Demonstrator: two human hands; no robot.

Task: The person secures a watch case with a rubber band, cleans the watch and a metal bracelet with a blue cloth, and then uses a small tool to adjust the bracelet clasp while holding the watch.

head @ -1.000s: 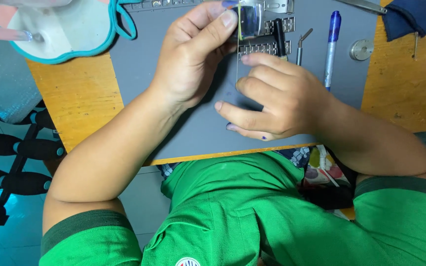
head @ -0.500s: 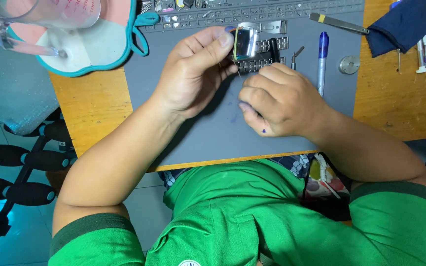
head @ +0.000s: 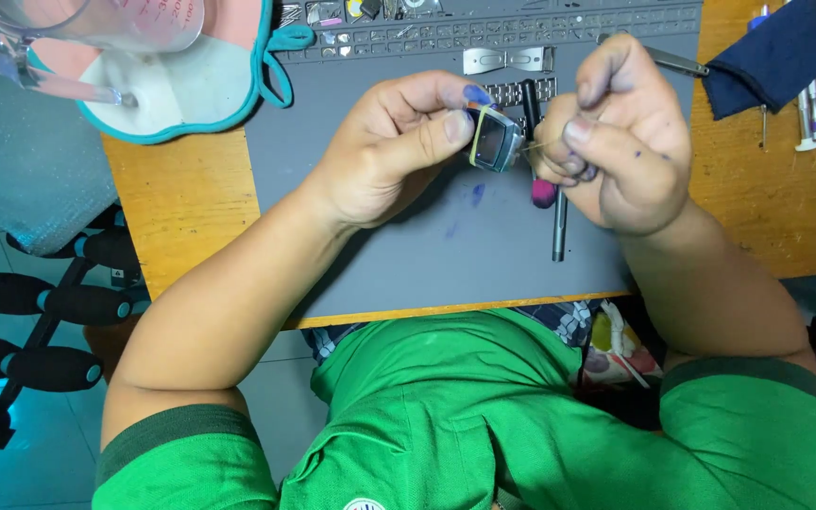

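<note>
Left hand (head: 384, 151) pinches a small rectangular watch case (head: 495, 139) between thumb and fingers, up above the grey mat (head: 408, 255). Right hand (head: 620, 132) is curled tight beside it, fingertips nipping something too thin to identify, a pink-tipped tool (head: 552, 203) beneath.

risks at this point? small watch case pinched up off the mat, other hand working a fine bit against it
1. The left hand pinches the watch case by fingertips only, above the grey mat; a slip could drop it.
2. The right hand works a very thin piece right at the case's edge; it could likely flick away and be lost among the mat's parts.
3. The dark tool lies loose under both hands and could get knocked.
</note>
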